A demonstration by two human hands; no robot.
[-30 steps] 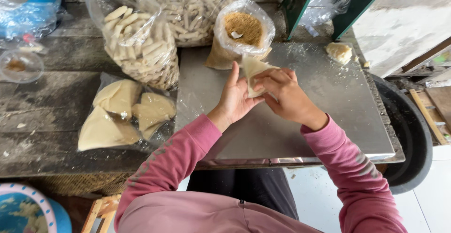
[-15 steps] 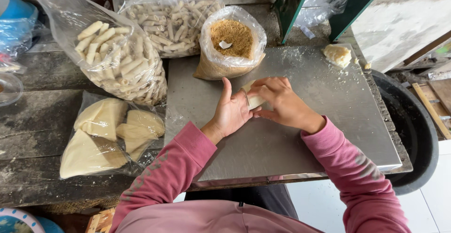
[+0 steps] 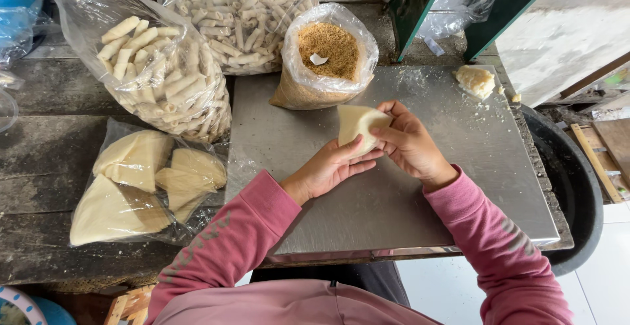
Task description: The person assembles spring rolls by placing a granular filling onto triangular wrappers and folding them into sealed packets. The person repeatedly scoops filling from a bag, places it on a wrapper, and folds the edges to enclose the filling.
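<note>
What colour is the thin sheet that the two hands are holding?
The sheet is pale cream, almost ivory, plain with no pattern. It shows best in the head view, against the grey metal board.

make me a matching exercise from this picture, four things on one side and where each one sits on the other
Things:
1. pale folded dough wrapper
2. clear bag of brown crumbly filling
3. small pale dough lump
4. clear bag of pale triangular wrappers

Places:
A. far right corner of the metal sheet
B. between both hands
C. dark wooden table, left of the sheet
D. far edge of the sheet, upright and open

Pairs: 1-B, 2-D, 3-A, 4-C
</note>
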